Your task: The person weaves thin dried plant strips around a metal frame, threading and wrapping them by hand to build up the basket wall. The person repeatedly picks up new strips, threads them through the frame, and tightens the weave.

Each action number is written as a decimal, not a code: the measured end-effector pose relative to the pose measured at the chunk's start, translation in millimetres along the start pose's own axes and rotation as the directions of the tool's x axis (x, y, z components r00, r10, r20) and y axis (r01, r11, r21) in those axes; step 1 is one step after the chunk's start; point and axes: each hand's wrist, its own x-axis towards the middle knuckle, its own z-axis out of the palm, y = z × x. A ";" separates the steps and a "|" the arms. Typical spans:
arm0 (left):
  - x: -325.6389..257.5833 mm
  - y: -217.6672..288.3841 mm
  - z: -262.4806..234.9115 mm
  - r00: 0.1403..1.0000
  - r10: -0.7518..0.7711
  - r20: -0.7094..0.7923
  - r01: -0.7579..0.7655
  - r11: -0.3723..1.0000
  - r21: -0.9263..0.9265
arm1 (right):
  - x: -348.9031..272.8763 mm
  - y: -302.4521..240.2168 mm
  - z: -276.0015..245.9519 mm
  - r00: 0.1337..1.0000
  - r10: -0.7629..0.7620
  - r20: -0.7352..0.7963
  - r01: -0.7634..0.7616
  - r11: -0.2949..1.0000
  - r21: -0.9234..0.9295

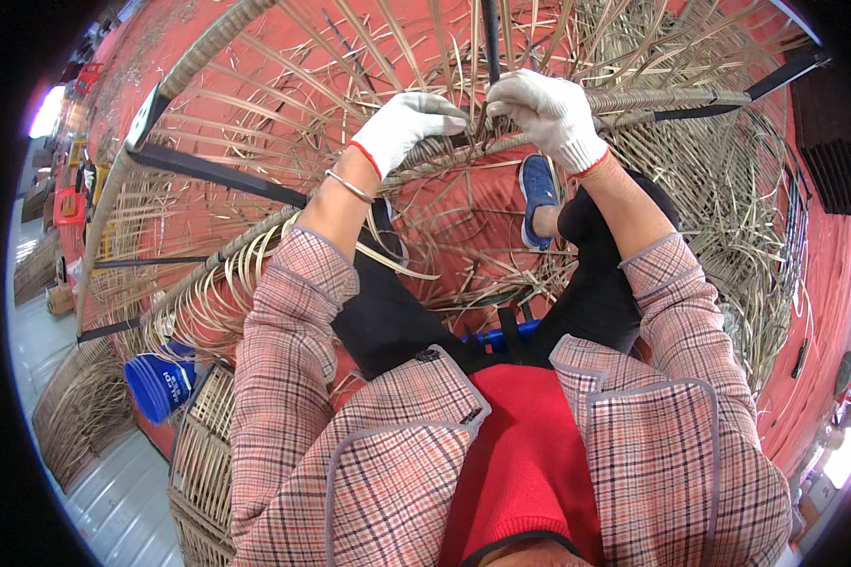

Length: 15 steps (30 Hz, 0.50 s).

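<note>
A large half-woven wicker frame (284, 215) lies across my lap, its curved rim wrapped in tan strips and its black flat bars (222, 175) running between the rims. Both of my hands wear white gloves with red cuffs and meet near the wrapped rail. My left hand (408, 130) is closed, its fingers pressed together and pointing right; what lies in them is hidden. Beside the upright black bar, my right hand (547, 115) pinches a thin weaving strip (483, 128) at the rail. Many loose tan strips (402, 42) fan out beyond my hands.
Loose strips are heaped on the red floor (454, 213) between my blue shoes (537, 194) and thickly at right (738, 246). A blue bucket (159, 386) stands at left beside a woven panel (206, 454). Dark stacked pieces (834, 142) are at the far right.
</note>
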 end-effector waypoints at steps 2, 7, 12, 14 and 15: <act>-0.7 -1.6 -0.4 0.999 -0.046 0.014 0.047 0.995 -0.091 | -2.6 -0.4 -1.7 0.999 -0.049 -0.005 0.048 0.997 -0.053; -4.6 3.3 2.5 0.998 -0.068 0.015 0.066 0.992 0.111 | -7.1 2.6 -2.1 0.998 -0.046 0.042 0.051 0.992 -0.115; -5.5 3.2 7.2 0.998 -0.039 0.046 0.033 0.993 0.115 | -9.2 4.2 1.2 0.997 -0.046 0.054 0.054 0.987 -0.153; -6.0 3.5 9.8 0.999 -0.049 0.000 0.048 0.988 0.144 | -9.9 2.6 1.5 0.996 -0.026 0.081 0.039 0.986 -0.163; -6.8 4.1 11.7 0.999 -0.045 0.021 0.043 0.994 0.098 | -10.3 1.1 1.4 0.996 -0.019 0.087 0.033 0.987 -0.158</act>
